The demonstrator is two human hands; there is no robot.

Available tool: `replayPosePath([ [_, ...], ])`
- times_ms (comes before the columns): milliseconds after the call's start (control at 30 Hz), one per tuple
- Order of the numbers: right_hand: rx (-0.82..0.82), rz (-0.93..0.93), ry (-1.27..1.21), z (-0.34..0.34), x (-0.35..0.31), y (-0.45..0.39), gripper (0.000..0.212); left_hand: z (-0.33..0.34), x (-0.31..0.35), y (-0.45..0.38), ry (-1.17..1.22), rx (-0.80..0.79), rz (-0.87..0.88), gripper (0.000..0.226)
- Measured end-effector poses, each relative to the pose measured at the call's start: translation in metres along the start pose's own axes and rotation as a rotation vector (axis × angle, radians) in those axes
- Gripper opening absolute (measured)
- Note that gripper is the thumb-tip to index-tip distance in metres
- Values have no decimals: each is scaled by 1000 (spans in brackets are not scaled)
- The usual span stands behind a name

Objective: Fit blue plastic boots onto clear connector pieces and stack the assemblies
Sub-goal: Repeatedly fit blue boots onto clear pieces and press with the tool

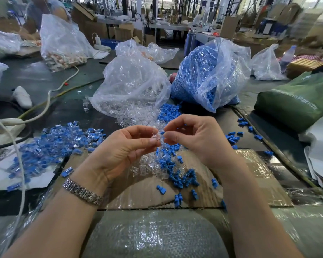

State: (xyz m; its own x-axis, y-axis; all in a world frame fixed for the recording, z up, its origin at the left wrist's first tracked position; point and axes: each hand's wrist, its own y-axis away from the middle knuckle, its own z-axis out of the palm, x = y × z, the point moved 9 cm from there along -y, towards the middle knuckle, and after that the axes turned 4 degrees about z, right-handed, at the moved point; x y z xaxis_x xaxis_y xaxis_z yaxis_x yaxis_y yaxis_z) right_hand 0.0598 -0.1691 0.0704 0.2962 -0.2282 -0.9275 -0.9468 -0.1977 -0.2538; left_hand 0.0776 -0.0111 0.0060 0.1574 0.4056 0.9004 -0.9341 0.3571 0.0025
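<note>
Both hands raised over cardboard sheet [254, 185], pinching one clear connector piece [156, 137].

Left hand [123, 149] and right hand [194, 140] fingertips pressed on it from either side, above loose blue boots [183, 177] mid-tabletop. Finished assemblies pile [54, 146] toward left edge. Farther back, bag of clear connectors [131, 86], then bag of blue boots [209, 75] toward far edge.

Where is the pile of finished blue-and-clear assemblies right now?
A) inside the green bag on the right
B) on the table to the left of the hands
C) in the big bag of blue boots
B: the pile of finished assemblies lies loose on the table, left of the left hand, outside every bag.
</note>
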Motion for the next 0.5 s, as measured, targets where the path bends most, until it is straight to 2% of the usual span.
replayPosePath([
  [67,-18,-12,62,5,1,0,15,1,2,1,-14,11,24,32],
  [233,-1,-92,249,14,-3,2,14,4,4,2,-128,40,75,20],
  [500,48,-173,284,9,-15,5,16,7,9,7,-78,69,98,23],
])
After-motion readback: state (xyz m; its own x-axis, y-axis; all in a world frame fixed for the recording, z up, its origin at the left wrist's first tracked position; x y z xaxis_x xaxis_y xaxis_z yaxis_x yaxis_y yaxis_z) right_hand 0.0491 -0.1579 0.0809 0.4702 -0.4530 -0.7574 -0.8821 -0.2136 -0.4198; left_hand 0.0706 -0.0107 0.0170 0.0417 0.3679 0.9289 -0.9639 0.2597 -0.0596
